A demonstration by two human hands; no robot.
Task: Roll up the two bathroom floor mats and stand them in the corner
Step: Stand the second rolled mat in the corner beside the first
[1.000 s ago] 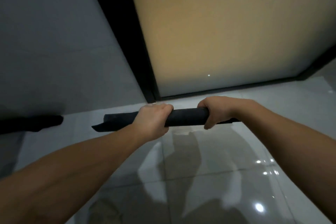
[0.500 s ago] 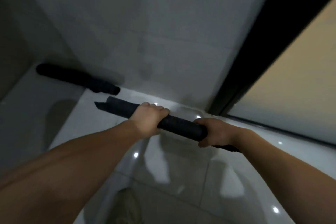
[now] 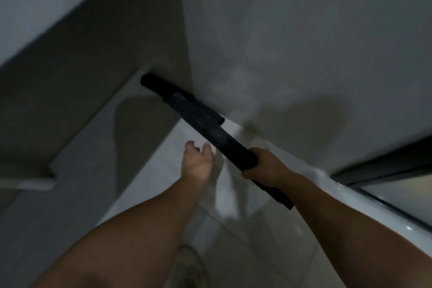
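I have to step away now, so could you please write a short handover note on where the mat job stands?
Right hand: closed around the held rolled mat, near its lower end.
Left hand: open, off the mat, empty.
Other rolled mat: lying on the floor along the wall, one end near the corner.
Done: both mats look rolled.
Left: stand the held mat in the corner; the lying one appears to need standing too.

A home bathroom: glossy white floor tiles [image 3: 163,194], plain grey tiled walls [image 3: 292,30] (dimly lit), black-framed frosted door [image 3: 383,166].
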